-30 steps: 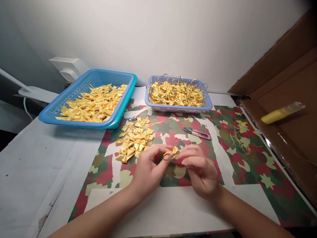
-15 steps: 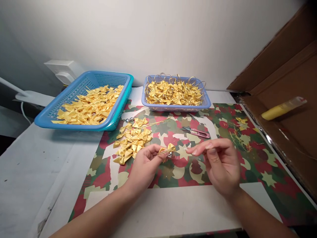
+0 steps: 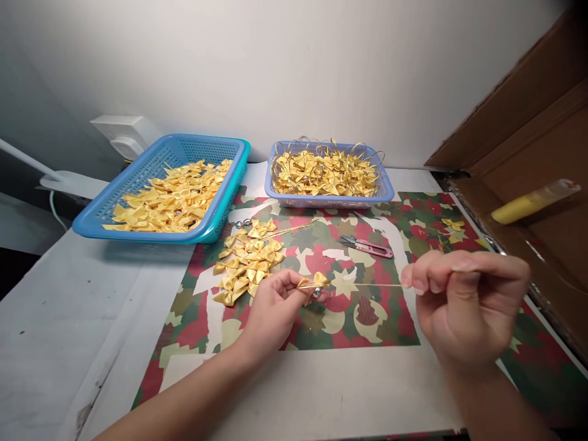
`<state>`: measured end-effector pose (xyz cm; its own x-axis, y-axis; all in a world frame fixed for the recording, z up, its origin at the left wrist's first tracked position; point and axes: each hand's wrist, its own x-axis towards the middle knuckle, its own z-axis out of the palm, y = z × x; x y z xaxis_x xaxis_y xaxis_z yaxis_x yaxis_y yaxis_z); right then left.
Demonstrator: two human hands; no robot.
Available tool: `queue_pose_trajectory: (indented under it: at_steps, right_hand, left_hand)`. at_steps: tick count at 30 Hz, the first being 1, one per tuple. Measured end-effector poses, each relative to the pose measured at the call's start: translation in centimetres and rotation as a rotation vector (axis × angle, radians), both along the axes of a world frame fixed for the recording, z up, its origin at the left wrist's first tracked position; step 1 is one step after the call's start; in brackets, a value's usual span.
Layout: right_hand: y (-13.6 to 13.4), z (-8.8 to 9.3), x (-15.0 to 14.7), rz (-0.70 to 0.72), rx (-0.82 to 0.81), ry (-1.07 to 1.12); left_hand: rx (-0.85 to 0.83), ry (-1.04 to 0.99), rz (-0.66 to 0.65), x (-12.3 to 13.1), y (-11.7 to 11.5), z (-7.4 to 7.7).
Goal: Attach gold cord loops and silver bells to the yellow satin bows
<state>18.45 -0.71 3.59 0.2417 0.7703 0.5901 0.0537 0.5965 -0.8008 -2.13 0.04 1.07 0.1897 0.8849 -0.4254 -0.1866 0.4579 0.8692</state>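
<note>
Pinched in my left hand [image 3: 280, 306] is a yellow ribbon bow [image 3: 320, 280] with a small silver bell [image 3: 316, 293] at its underside. A thin gold cord [image 3: 376, 285] stretches from the bow across to my right hand [image 3: 463, 300], whose thumb and fingers are closed on its far end. Just left of my left hand lies a cluster of loose yellow bows [image 3: 250, 266]. Beyond them, several cut gold cords [image 3: 294, 228] and a few silver bells [image 3: 243, 223] rest on the patterned paper [image 3: 390, 318].
Pink thread snips [image 3: 367, 246] lie behind my hands. A blue basket [image 3: 133, 234] of bows stands at the left; a smaller basket [image 3: 331, 199] of bows with gold loops is at the back. A cardboard panel [image 3: 519, 159] and a yellow tube [image 3: 528, 205] are at right.
My right hand has moved right and closer, pulling the gold cord out into a straight line. My left hand still pinches the bow in nearly the same place.
</note>
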Motion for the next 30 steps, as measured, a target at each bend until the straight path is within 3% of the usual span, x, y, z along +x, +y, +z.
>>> queue_pose_trajectory:
  at_steps: [11, 15, 17, 21, 25, 30]
  right_hand:
    - [-0.6, 0.3, 0.2, -0.016, 0.033, -0.039]
    - [-1.6, 0.5, -0.6, 0.246, -0.086, 0.015]
    - [-2.4, 0.0, -1.2, 0.376, -0.182, -0.005]
    - [-3.0, -1.1, -2.2, 0.499, -0.417, -0.226]
    - [-2.3, -1.1, -2.5, 0.48, -0.549, -0.369]
    - [-1.4, -1.1, -2.4, 0.423, -0.515, -0.44]
  left_hand:
    - [0.062, 0.09, -0.002, 0.1, 0.0, -0.4]
    - [0.24, 0.144, 0.001, 0.3, 0.0, -0.3]
    - [0.194, 0.125, -0.026, 0.4, -0.1, -0.3]
    - [0.032, 0.056, -0.064, 0.3, -0.3, -0.6]
    - [0.042, 0.006, -0.082, 0.0, -0.2, -0.6]
    - [0.099, 0.031, -0.142, -0.2, 0.0, -0.1]
